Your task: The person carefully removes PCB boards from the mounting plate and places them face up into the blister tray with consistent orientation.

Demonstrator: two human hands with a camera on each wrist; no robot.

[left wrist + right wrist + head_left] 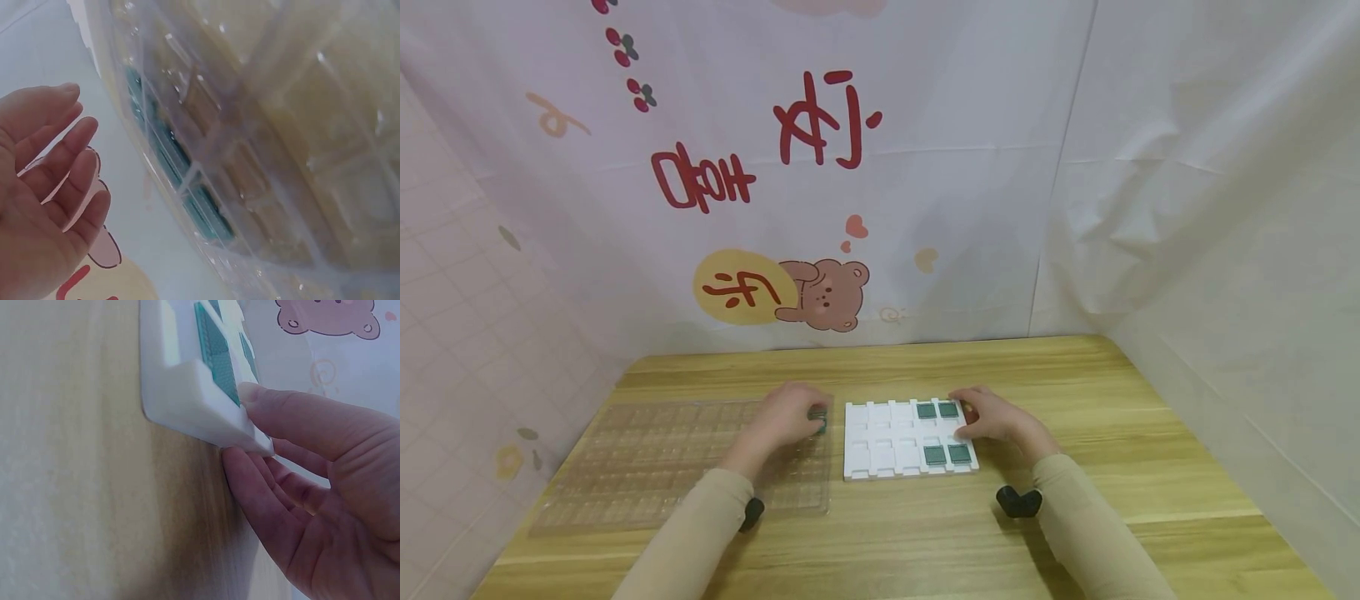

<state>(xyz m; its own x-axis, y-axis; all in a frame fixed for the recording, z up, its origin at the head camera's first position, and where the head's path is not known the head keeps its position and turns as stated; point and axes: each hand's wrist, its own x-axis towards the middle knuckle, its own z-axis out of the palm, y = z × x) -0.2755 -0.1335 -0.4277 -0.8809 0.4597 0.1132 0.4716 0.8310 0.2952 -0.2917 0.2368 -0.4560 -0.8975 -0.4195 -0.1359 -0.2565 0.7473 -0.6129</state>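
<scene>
Gripping the white tray [869, 438] by its edge, the right hand [994, 417] has four green chips [936, 455] seated beside it, farther pockets [882, 456] unfilled! Beside the left hand [786, 416], relaxed, seemingly holding nothing, more chips [207, 212] remain in the clear tray [685, 450].

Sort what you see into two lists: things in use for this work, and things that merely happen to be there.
In use:
white compartment tray, pinched by the right hand
green chips, in both trays
clear plastic tray, left hand above it

Just there:
wood-grain table
white backdrop with printed bear
black wrist attachments
</scene>
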